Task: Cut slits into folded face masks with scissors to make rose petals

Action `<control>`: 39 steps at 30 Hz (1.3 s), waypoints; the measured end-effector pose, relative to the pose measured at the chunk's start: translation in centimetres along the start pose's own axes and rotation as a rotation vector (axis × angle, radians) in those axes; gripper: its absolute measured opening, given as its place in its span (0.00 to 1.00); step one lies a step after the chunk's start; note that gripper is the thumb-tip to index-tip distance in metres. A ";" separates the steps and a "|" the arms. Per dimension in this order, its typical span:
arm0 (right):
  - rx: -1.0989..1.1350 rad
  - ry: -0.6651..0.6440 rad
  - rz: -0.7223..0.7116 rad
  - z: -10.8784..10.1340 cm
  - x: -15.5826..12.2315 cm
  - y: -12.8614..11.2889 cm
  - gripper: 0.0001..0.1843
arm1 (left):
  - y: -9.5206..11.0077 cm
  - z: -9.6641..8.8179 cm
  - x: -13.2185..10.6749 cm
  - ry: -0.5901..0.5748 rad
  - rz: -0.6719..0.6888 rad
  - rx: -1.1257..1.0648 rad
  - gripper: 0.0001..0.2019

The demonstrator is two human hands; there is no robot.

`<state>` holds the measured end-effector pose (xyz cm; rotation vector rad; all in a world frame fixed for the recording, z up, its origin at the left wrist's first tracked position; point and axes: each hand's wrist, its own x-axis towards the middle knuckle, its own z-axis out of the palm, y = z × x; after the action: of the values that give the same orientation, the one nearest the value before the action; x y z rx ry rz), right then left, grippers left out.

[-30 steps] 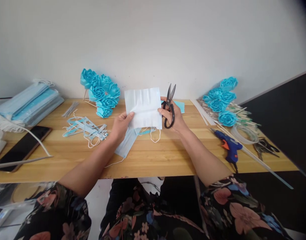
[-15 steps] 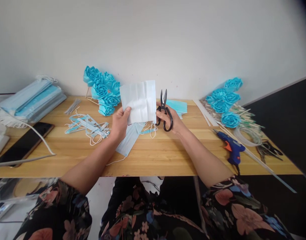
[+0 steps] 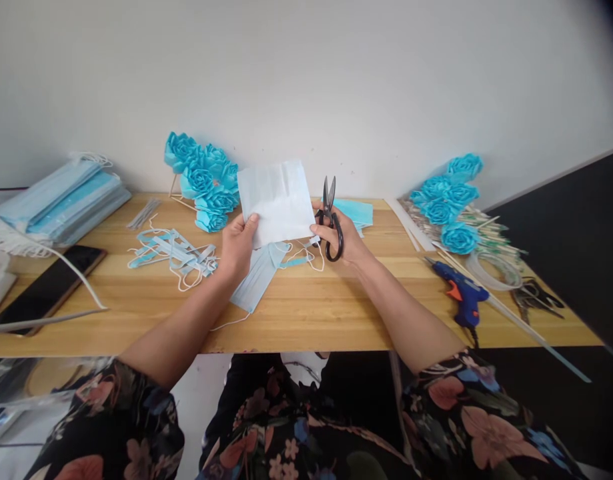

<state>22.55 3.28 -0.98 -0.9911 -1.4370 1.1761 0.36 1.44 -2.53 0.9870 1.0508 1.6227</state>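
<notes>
Spread between my hands above the table is a white face mask (image 3: 276,203), its pleats pulled nearly flat. My left hand (image 3: 240,243) pinches its lower left edge, thumb on the near side. With thumb and fingers, my right hand (image 3: 343,237) grips the lower right corner and also holds black-handled scissors (image 3: 331,227), blades pointing up and slightly parted. A white ear loop dangles by the right fingers. Under the mask a pleated light-blue mask (image 3: 256,283) lies on the wood. Blue cut sheets (image 3: 356,212) lie behind my right hand, partly hidden.
Cut strips with ear loops (image 3: 173,257) lie left of my left arm. A mask stack (image 3: 63,203), a phone (image 3: 46,290) and a cable (image 3: 86,280) are farther left. Blue fabric roses (image 3: 206,180) stand at the back; more roses (image 3: 459,238) and a glue gun (image 3: 461,290) are right.
The held mask has been stretched wider and flatter, with its lower right corner drawn slightly down. The scissors stay in my right hand, and the view has shifted a little.
</notes>
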 end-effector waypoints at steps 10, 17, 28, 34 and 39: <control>0.122 -0.040 0.035 -0.6 0.2 0.4 0.33 | 0.0 0.2 -0.3 -0.053 -0.027 -0.005 0.26; 0.177 0.065 0.012 -1.3 0.4 -0.5 0.41 | -0.1 0.3 -1.1 -0.164 -0.123 0.003 0.26; 0.073 0.100 -0.054 -1.5 0.5 -0.3 0.30 | 0.1 0.6 -1.8 -0.313 -0.248 0.026 0.25; 0.059 0.050 -0.063 -0.6 -0.1 -0.4 0.28 | 0.0 0.4 -1.5 -0.194 -0.191 0.014 0.25; 0.082 0.101 -0.102 -0.6 0.1 -0.3 0.25 | -0.1 0.2 -1.2 -0.144 -0.174 0.000 0.24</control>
<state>23.09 3.41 -0.69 -0.8977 -1.3329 1.0869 0.85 0.37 -2.69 0.9695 1.0094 1.3896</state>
